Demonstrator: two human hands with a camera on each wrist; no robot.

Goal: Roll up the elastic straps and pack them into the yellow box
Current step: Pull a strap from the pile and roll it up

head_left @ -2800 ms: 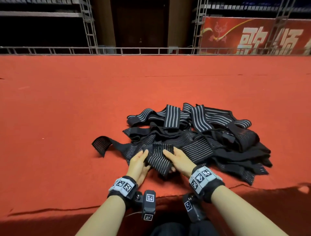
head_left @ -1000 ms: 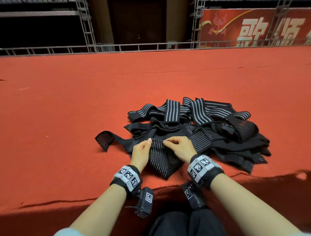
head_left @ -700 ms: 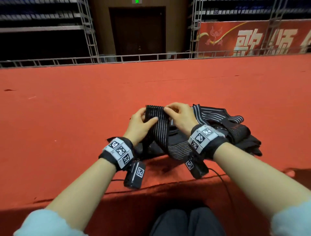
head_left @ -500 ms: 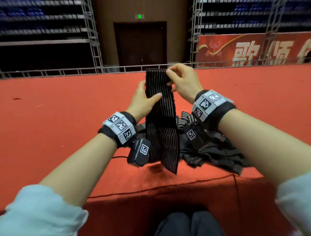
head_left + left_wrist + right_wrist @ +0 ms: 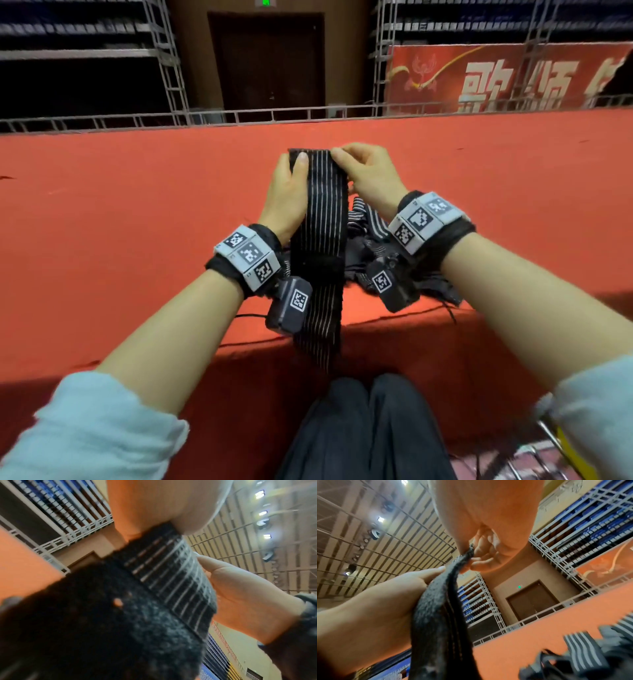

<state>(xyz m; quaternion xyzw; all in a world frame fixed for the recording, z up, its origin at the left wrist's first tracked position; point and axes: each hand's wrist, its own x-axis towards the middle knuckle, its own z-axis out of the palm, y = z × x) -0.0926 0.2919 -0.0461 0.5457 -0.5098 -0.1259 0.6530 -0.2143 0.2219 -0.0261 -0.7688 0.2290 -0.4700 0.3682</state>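
One black elastic strap with thin pale lengthwise stripes [image 5: 320,240] hung upright in front of the person, raised above the red carpeted platform [image 5: 120,212]. The left hand [image 5: 286,192] gripped the strap's top left corner, thumb pressed flat on the near face and fingers hidden behind the fabric. The right hand [image 5: 368,171] pinched the top right corner between thumb and curled fingers; the right wrist view showed that edge caught at the fingertips. The strap's lower end dangled past the platform's near edge, toward the person's dark trousers [image 5: 363,428].

The rest of the striped black straps lay in a loose heap [image 5: 380,246] on the platform, behind the hanging strap and partly hidden by the right wrist. A sliver of yellow [image 5: 565,442] showed well below the strap, at the lower right of the head view; it may have been the yellow box, though too little was visible to tell.

The step in hand appeared to be starting the roll at the top edge. To do it well, both corners needed to turn over together, so the first fold sat square to the stripes. Light tension from the hanging length would keep the coil tight. A fuzzy dark band [image 5: 322,265] crossed the strap lower down and looked like a fastening patch; it might snag as the roll reached it.
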